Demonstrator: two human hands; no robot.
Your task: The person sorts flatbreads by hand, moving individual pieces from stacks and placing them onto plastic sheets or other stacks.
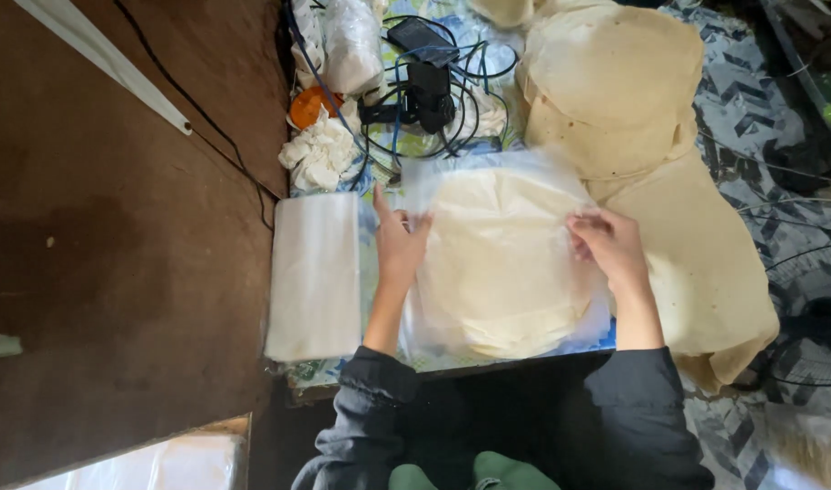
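Note:
A clear plastic bag (452, 186) lies flat on the patterned table, with a stack of round, pale flatbreads (501, 263) inside it. My left hand (397, 240) rests on the bag's left edge, fingers spread and pointing away from me. At the right edge, my right hand (610, 245) has its fingers curled, pinching the plastic. Both arms wear dark sleeves.
Large piles of loose flatbreads (615, 86) spread along the right side. A stack of white folded plastic bags (314, 272) lies left of my left hand. Behind are black cables and a charger (424, 91), crumpled white paper (320, 154), an orange lid (308, 104). Brown floor (116, 236) lies left.

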